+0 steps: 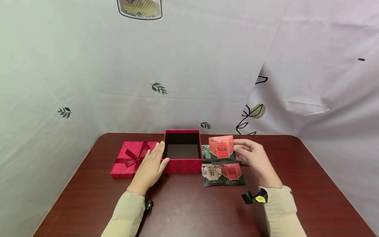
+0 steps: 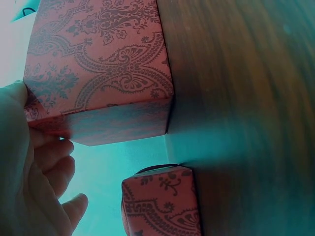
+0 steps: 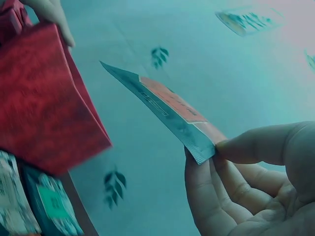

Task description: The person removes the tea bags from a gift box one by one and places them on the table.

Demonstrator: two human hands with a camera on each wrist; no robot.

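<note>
My left hand [image 1: 150, 169], its fingers straight, rests at the left front corner of a red gift box [image 1: 183, 167]. In the left wrist view the thumb lies near the edge of the patterned box wall [image 2: 103, 59]. The box stands without its lid, its dark inside showing. Between thumb and fingers my right hand [image 1: 255, 158] pinches the edge of a red-and-black sachet [image 1: 222, 149]. That sachet is raised over other sachets right of the box. Seen edge-on in the right wrist view, the held sachet [image 3: 167, 105] is thin and flat.
Left of the box lies its red lid [image 1: 125, 169] with a dark ribbon bow. On the brown table [image 1: 189, 207] lie a floral sachet [image 1: 212, 174], another red sachet [image 1: 232, 172] and a green one [image 1: 206, 153], partly hidden. A pale curtain [image 1: 189, 65] hangs behind.
</note>
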